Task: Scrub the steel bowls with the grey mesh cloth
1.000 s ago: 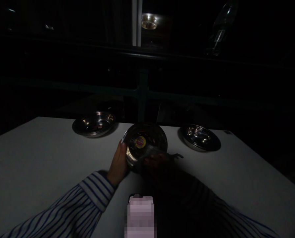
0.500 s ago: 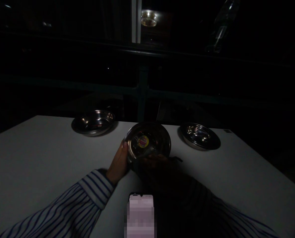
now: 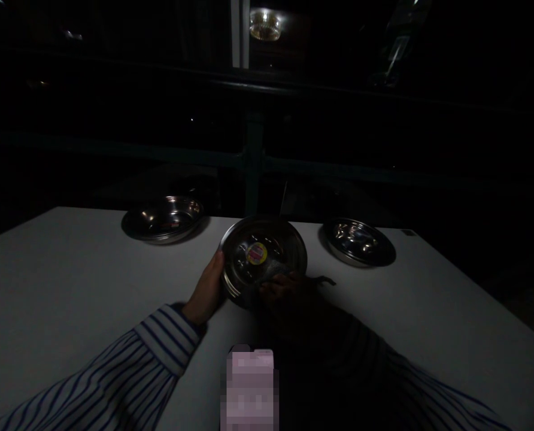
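Note:
A round steel bowl [image 3: 237, 272] with a yellow and red sticker [image 3: 257, 254] inside is tilted towards me at the middle of the table. My left hand [image 3: 205, 291] grips its left rim, thumb along the edge. In deep shadow, my right hand [image 3: 289, 293] reaches into the bowl's lower right with its fingers bent. A dark cloth-like piece [image 3: 323, 280] sticks out beyond that hand on the right, and its full shape is lost in the dark. The right fingertips press near the bowl's inner surface.
One steel bowl [image 3: 163, 220] stands at the back left of the white table [image 3: 91, 269], another steel bowl [image 3: 359, 242] at the back right. A lit phone [image 3: 250, 389] lies at the front, its screen blurred. Dark railings [image 3: 253, 158] run behind the table.
My right hand has shifted slightly right inside the bowl, and the dark strip beside it has changed shape. The bowl remains in my left hand. The whole view has moved a little.

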Demonstrator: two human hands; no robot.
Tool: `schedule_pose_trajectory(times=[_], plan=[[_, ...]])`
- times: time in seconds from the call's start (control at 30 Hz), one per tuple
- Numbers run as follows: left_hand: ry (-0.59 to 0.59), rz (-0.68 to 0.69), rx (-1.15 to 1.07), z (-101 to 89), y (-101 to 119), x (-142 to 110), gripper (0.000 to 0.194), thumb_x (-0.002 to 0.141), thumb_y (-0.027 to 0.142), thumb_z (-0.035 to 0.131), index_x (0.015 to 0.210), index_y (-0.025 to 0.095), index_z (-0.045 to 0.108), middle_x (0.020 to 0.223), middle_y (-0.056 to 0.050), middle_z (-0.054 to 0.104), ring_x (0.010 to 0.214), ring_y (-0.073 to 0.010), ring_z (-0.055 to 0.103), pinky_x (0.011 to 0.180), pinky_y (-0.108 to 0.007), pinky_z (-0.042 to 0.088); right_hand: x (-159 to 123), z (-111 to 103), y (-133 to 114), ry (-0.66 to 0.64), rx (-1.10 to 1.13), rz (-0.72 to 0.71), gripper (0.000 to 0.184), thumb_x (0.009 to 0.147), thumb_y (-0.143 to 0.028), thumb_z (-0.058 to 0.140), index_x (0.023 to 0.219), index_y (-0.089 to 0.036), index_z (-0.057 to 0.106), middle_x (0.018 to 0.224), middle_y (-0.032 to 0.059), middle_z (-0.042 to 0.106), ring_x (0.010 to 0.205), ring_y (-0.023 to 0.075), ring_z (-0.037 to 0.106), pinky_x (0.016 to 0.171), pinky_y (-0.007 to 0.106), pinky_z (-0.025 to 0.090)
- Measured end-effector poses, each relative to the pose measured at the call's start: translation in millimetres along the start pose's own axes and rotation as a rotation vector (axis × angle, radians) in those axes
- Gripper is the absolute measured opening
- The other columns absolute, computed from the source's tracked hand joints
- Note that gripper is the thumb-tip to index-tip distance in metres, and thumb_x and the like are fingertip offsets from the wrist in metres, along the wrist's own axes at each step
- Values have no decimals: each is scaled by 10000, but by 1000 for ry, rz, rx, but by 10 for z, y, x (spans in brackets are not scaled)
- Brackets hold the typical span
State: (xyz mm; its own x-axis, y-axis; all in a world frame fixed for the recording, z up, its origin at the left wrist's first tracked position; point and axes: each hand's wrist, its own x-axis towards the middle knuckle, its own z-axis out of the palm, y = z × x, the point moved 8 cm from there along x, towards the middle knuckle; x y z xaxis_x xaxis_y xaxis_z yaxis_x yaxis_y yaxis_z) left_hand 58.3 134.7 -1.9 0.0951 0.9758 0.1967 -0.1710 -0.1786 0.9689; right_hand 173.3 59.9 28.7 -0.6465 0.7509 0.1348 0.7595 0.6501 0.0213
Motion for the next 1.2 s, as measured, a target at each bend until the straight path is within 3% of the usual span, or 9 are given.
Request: schedule_pose_trajectory(times=[0.1, 0.23, 0.5, 0.6, 0.83, 1.0, 1.2], plan=[[-57, -98, -131, 47, -77, -2, 528, 834, 527, 400, 1232, 199, 510, 1200, -79, 608, 1152, -255, 513, 1012, -433, 352, -13, -13, 51, -35, -25, 42, 209, 858, -243, 433, 956, -143, 588, 957, 93, 652, 920, 250, 540, 783, 417, 346], [-55, -110, -172, 46, -88, -1, 546, 818, 530, 432, 1253, 205, 492, 1250, -75, 573, 1189, -261, 478, 1025, -438, 338, -23, -2, 86, -55, -11, 35, 228, 855, -242, 446, 997, -144, 595, 1008, 94, 649, 987, 255, 527, 812, 419, 330], [-70, -95, -115, 54, -86, -8, 522, 830, 559, 372, 1172, 217, 568, 1256, -58, 569, 1296, -227, 338, 1084, -415, 248, 46, 49, 3, 23, 116, -60, 324, 864, -230, 444, 1182, -188, 486, 1169, 61, 583, 1063, 227, 488, 867, 402, 347], [-66, -134, -187, 79, -90, -24, 520, 821, 560, 396, 1160, 207, 575, 1271, -61, 558, 1305, -225, 321, 1094, -408, 218, 73, 39, -39, 54, 171, -94, 348, 872, -226, 440, 1217, -193, 461, 1196, 55, 567, 1089, 227, 471, 900, 402, 355], [-85, -303, -399, 148, -179, -94, 527, 796, 575, 434, 1149, 218, 595, 1260, -21, 571, 1295, -230, 334, 1105, -367, 178, 131, 86, -58, 144, 172, -103, 408, 855, -229, 452, 1250, -128, 442, 1250, 98, 530, 1085, 267, 475, 895, 454, 404], [-150, -322, -441, 211, -177, -112, 515, 802, 566, 429, 1137, 219, 610, 1229, -26, 595, 1294, -231, 336, 1103, -366, 170, 202, 110, -97, 167, 161, -126, 398, 865, -213, 434, 1250, -114, 427, 1237, 105, 531, 1060, 228, 486, 861, 399, 457], [-169, -297, -435, 246, -115, -128, 545, 778, 586, 449, 1137, 210, 609, 1225, -42, 597, 1292, -243, 337, 1101, -376, 168, 287, 117, -147, 195, 131, -201, 373, 873, -191, 392, 1197, -20, 467, 1241, 174, 512, 1079, 242, 485, 902, 413, 455]])
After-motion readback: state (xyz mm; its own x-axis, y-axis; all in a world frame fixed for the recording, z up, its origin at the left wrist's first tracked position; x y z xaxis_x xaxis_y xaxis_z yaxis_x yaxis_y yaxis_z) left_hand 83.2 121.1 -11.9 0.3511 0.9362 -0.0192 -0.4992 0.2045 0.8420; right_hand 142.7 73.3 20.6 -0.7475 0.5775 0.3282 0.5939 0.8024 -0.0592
